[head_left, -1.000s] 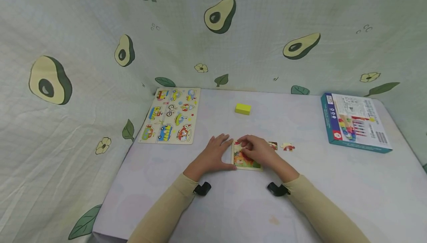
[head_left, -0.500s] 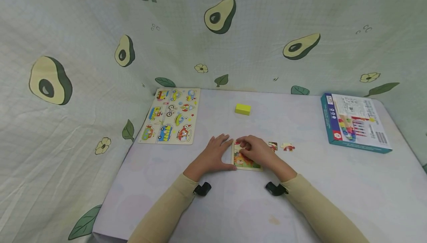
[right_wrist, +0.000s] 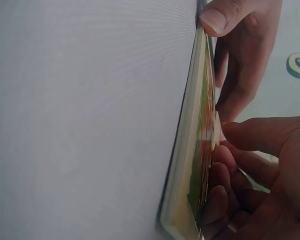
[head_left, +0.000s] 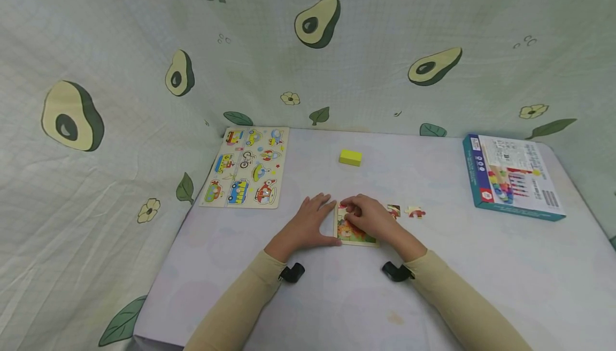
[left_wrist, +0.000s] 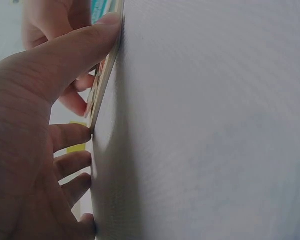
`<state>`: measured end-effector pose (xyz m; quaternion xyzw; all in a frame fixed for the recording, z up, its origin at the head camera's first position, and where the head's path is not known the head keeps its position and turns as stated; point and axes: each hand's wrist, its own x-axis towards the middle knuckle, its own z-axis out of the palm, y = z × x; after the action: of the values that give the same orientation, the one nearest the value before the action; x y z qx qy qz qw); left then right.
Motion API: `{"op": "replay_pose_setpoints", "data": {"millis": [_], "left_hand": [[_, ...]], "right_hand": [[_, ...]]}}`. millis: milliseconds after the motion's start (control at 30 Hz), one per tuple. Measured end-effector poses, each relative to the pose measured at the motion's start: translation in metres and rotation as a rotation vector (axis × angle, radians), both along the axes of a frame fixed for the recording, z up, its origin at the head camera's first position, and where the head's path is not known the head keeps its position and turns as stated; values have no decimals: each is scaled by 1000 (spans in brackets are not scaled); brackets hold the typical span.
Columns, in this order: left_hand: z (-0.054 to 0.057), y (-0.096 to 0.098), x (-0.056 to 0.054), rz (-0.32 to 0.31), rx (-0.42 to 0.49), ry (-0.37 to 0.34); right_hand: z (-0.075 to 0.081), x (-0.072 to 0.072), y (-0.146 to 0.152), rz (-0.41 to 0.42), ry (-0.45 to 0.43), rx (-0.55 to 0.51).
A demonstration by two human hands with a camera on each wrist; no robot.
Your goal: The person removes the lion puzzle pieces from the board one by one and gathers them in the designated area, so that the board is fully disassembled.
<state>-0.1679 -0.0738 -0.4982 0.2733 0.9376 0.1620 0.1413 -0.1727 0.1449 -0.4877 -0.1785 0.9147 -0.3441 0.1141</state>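
Observation:
A small framed jigsaw puzzle [head_left: 357, 237] with a colourful picture lies on the table between the two hands. My left hand [head_left: 308, 224] is spread along its left side, the thumb at the near corner and the forefinger by the far corner. Over the puzzle's far part, my right hand [head_left: 374, 218] pinches a puzzle piece [right_wrist: 216, 130], seen edge-on in the right wrist view against the puzzle's surface. The other right fingers are curled close to the picture. Part of the puzzle is hidden under this hand. Two loose puzzle pieces [head_left: 415, 212] lie just right of it.
A yellow block [head_left: 350, 158] stands farther back on the table. At the back left lies a board with vehicle pictures [head_left: 245, 168]. A flat teal-edged box [head_left: 517, 177] is at the right. Fabric printed with avocados [head_left: 317, 22] hangs behind the table.
My right hand and wrist have shifted slightly left over the puzzle, still pinching the piece. The left hand has stayed in place.

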Motion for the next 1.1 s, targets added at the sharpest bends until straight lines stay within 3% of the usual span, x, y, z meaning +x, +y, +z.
{"op": "replay_pose_setpoints", "data": {"millis": [500, 1100], "left_hand": [[-4, 0, -1, -4, 4, 17], [-4, -1, 0, -6, 8, 15]], "right_hand": [[-3, -1, 1, -33, 33, -30], [-4, -2, -2, -44, 5, -53]]}}
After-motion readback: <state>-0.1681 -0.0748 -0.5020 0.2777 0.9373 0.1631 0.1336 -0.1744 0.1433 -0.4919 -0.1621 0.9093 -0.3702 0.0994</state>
